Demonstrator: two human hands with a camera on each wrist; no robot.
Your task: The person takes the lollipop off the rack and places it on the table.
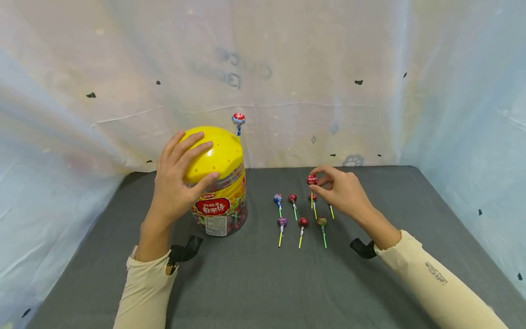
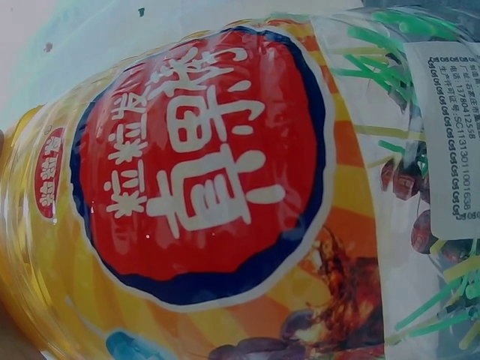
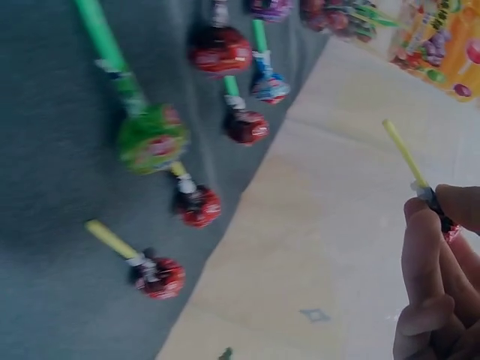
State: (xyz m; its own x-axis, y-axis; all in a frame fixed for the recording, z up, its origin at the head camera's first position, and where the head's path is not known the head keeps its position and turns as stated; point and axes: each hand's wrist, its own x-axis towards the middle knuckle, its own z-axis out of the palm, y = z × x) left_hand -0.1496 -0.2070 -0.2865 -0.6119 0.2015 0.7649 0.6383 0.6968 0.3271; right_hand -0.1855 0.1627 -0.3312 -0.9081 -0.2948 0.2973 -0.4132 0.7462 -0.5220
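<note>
My left hand (image 1: 174,173) rests on the domed yellow lid (image 1: 222,151) of a clear candy jar (image 1: 242,214), fingers spread on its left side and thumb at the front. One blue-and-red lollipop (image 1: 238,119) stands upright at the lid's back right edge. With thumb and fingertips my right hand (image 1: 345,189) pinches a red-wrapped lollipop (image 1: 312,180) near its head, the yellow stick (image 3: 405,152) pointing away. It is held above the lollipops on the table, among them a green-wrapped lollipop (image 3: 152,140) and a purple lollipop (image 1: 281,221).
Two loose rows of lollipops lie on the grey tabletop (image 1: 263,283), right of the jar; my right hand partly covers one lollipop (image 1: 332,212). A pale sheet curtain (image 1: 287,132) hangs behind. Through the jar's wall, more wrapped candies (image 2: 403,178) and green sticks show.
</note>
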